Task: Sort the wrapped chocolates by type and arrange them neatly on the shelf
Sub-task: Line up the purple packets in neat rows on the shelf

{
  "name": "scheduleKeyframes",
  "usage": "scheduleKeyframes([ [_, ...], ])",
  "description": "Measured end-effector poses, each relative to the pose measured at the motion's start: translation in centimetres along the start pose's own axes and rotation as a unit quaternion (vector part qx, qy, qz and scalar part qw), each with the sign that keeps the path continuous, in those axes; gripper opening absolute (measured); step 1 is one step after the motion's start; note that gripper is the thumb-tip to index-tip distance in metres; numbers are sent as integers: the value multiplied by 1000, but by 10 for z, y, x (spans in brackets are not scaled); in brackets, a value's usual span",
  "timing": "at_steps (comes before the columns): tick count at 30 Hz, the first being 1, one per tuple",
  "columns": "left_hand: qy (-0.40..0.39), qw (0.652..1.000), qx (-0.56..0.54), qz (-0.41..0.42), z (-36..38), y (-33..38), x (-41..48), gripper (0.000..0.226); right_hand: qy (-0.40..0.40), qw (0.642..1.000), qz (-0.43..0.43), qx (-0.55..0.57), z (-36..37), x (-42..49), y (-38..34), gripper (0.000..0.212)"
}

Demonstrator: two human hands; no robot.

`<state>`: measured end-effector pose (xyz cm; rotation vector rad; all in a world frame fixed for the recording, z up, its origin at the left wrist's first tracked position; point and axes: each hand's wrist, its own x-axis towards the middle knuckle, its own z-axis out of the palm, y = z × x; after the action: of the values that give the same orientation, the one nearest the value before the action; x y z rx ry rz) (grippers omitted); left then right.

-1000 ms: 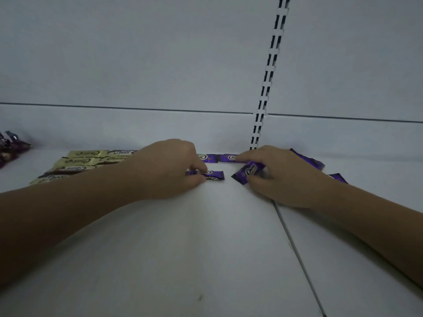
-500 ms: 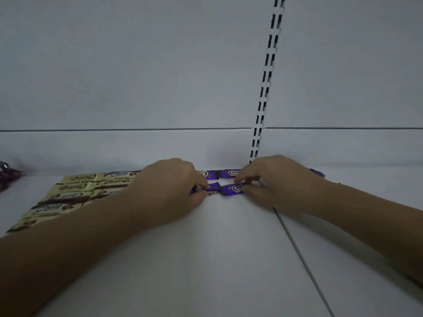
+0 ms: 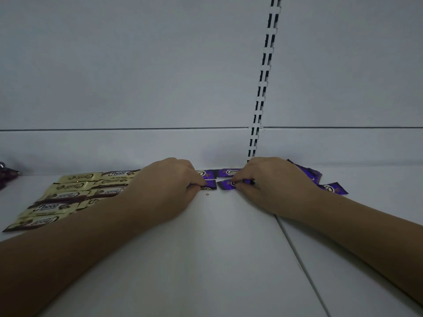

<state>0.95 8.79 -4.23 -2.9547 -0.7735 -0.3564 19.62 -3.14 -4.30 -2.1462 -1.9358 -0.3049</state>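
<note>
Hands at work on a white metal shelf, seen from the head camera. The left hand rests knuckles-up on the shelf, its fingertips pinched on the near-left purple foil-wrapped chocolate. The right hand lies opposite, its fingertips pinched on the near-right purple foil-wrapped chocolate. These two pieces lie end to end with a narrow gap between them. Just behind them, against the white back panel, a second pair of purple wrapped chocolates lies in a parallel row. Loose purple wrapped chocolates lie unsorted behind and to the right of the right hand. To the left, partly hidden by the left forearm, cream-and-brown wrapped chocolate bars are laid in two columns. A dark-wrapped heap sits at the far left edge; its contents cannot be made out. A slotted white upright rises behind the right hand.
</note>
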Motion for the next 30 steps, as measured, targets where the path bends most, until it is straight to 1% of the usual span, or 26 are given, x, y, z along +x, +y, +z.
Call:
scheduleKeyframes([
  [5,24,999,-20,-11,2,2,1,45,2,1000,3,-8,0,2,-2,28],
  [11,49,999,-20,-11,5,5,0,42,13,1000,5,-23,4,3,-2,29],
  [15,71,997,-39,-9,6,4,-2,34,10,1000,8,-21,5,5,-4,29],
  [17,74,996,-42,-16,4,4,-3,33,0,1000,17,-7,-5,5,-3,27],
  [20,76,993,-81,-38,-7,7,0,33,9,998,52,33,-39,6,13,28],
  [22,53,994,-86,-38,-16,14,6,26,-13,996,85,36,-64,2,31,27],
  [23,38,996,-76,-26,-19,20,11,23,-39,993,102,33,-72,-1,40,25],
  [25,21,998,-54,9,-20,39,21,24,-86,987,131,35,-81,-10,57,20],
  [28,21,997,-43,55,-12,71,42,28,-121,979,162,38,-84,-25,70,3],
  [29,20,997,-40,67,-9,81,51,29,-131,976,170,25,-84,-31,72,5],
  [30,16,996,-36,79,-6,90,61,30,-143,973,180,9,-83,-36,72,13],
])
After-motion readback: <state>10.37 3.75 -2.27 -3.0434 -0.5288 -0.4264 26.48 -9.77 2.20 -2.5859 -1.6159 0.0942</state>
